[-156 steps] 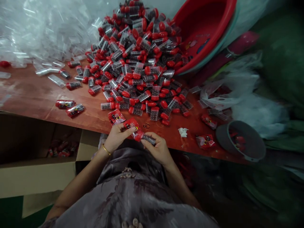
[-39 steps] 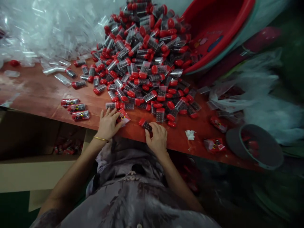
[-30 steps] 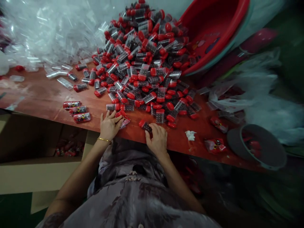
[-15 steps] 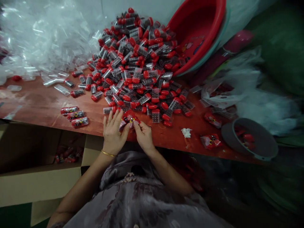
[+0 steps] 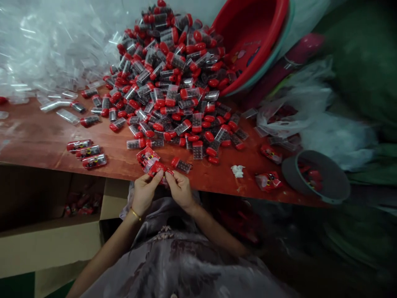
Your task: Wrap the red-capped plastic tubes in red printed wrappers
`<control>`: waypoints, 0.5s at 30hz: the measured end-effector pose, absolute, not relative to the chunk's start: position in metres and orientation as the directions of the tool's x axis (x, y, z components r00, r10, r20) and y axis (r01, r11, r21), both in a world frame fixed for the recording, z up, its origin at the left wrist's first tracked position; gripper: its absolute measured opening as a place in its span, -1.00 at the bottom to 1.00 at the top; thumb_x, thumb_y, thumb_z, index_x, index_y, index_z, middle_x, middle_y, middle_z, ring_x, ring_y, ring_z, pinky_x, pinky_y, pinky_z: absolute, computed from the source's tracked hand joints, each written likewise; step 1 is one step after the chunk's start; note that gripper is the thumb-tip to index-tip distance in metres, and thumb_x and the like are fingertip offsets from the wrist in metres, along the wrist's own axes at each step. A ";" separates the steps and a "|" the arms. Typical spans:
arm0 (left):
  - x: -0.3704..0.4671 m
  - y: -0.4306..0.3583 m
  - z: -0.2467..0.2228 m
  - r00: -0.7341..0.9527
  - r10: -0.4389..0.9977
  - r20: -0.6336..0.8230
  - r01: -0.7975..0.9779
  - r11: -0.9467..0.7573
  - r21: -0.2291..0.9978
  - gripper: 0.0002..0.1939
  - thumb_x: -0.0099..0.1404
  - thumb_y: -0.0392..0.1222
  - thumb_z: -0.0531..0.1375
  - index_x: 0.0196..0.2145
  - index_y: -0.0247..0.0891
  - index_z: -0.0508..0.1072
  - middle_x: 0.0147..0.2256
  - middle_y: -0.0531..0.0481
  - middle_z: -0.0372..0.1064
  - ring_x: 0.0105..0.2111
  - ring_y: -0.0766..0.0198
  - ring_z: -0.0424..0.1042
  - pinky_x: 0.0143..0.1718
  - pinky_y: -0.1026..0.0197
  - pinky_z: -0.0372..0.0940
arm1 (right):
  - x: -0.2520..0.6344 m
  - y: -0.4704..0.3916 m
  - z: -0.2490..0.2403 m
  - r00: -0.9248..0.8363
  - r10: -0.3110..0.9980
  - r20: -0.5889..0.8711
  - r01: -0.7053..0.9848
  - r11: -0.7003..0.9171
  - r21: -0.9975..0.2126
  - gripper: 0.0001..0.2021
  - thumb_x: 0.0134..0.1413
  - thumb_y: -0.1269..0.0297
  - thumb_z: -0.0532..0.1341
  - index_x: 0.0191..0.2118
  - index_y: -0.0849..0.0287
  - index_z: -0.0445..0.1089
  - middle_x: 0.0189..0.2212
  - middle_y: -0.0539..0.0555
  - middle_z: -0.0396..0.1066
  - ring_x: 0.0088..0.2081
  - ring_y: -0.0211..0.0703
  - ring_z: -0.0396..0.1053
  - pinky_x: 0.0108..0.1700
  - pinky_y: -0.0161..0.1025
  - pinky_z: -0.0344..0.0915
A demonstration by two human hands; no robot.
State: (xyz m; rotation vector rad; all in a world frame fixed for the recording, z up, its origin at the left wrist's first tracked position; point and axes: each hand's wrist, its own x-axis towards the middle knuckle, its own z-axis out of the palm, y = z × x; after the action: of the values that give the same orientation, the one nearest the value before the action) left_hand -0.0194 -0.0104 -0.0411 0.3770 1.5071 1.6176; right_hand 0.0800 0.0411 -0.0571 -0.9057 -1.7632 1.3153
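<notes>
Both hands (image 5: 161,185) pinch a red wrapper (image 5: 157,168), thumbs nearly meeting.

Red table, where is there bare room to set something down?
The table looks bare left of the three wrapped tubes, between them and the central red packet, and between the loose capped tube and white scrap. It's crowded under the tube pile.

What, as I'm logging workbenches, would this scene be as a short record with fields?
Left hand: pinching red wrapper
Right hand: pinching the same wrapper
Beyond hands: loose tube, lying flat; more wrappers
Table left: three wrapped tubes, side by side
Table middle: heap of red-capped tubes
Behind heap, right: basin, tilted
Table right: pot, red items inside
Below left: box, red packets inside
</notes>
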 end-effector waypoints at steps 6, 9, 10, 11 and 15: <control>-0.027 -0.009 -0.031 -0.564 0.702 -0.436 -0.559 0.064 0.827 -0.62 -0.22 -0.05 0.45 -0.46 -0.35 0.55 -0.49 0.01 0.50 -0.50 0.38 0.41 -0.38 0.33 0.32 | 0.095 0.051 -0.053 -0.553 0.780 0.293 0.298 0.514 -0.804 -0.69 0.27 0.17 -0.04 -0.32 0.19 0.37 -0.40 0.08 0.43 -0.32 -0.17 0.35 -0.24 -0.25 0.26; -0.034 -0.001 -0.023 -0.563 0.673 -0.480 -0.619 0.041 0.784 -0.58 -0.28 -0.06 0.47 -0.47 -0.35 0.51 -0.50 0.02 0.49 -0.52 0.35 0.43 -0.40 0.30 0.33 | 0.113 0.069 -0.053 -0.522 0.794 0.312 0.582 0.599 -0.549 -0.62 0.19 0.08 0.06 -0.05 0.26 0.35 -0.12 0.25 0.42 -0.11 0.04 0.31 -0.05 -0.07 0.22; -0.035 0.001 -0.022 -0.551 0.674 -0.492 -0.635 0.044 0.771 -0.59 -0.27 -0.06 0.47 -0.48 -0.36 0.50 -0.51 0.03 0.48 -0.53 0.35 0.43 -0.40 0.29 0.34 | 0.119 0.074 -0.055 -0.517 0.803 0.296 0.659 0.595 -0.461 -0.57 0.16 0.06 0.10 0.01 0.29 0.32 -0.06 0.29 0.39 -0.08 0.10 0.28 -0.05 -0.02 0.21; -0.037 0.002 -0.020 -0.536 0.677 -0.505 -0.650 0.050 0.758 -0.60 -0.26 -0.07 0.47 -0.49 -0.35 0.48 -0.54 0.04 0.47 -0.54 0.35 0.43 -0.41 0.29 0.34 | 0.123 0.079 -0.057 -0.522 0.808 0.273 0.710 0.589 -0.386 -0.54 0.14 0.07 0.13 0.05 0.30 0.29 -0.03 0.32 0.37 -0.07 0.13 0.27 -0.06 0.00 0.21; -0.036 0.005 -0.017 -0.449 0.689 -0.568 -0.715 0.104 0.691 -0.63 -0.21 -0.10 0.46 -0.58 -0.33 0.37 -0.63 0.10 0.39 -0.59 0.37 0.41 -0.42 0.29 0.35 | 0.132 0.086 -0.068 -0.597 0.770 0.225 0.726 0.638 -0.259 -0.63 0.16 0.24 0.10 0.04 0.29 0.30 -0.03 0.29 0.39 -0.13 0.10 0.30 -0.12 -0.02 0.21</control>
State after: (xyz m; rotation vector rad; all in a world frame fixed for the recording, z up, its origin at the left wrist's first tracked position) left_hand -0.0361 0.0055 -0.0171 -0.0288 1.2589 1.6011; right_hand 0.1317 0.0857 -0.0683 -1.2002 -2.5461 0.2004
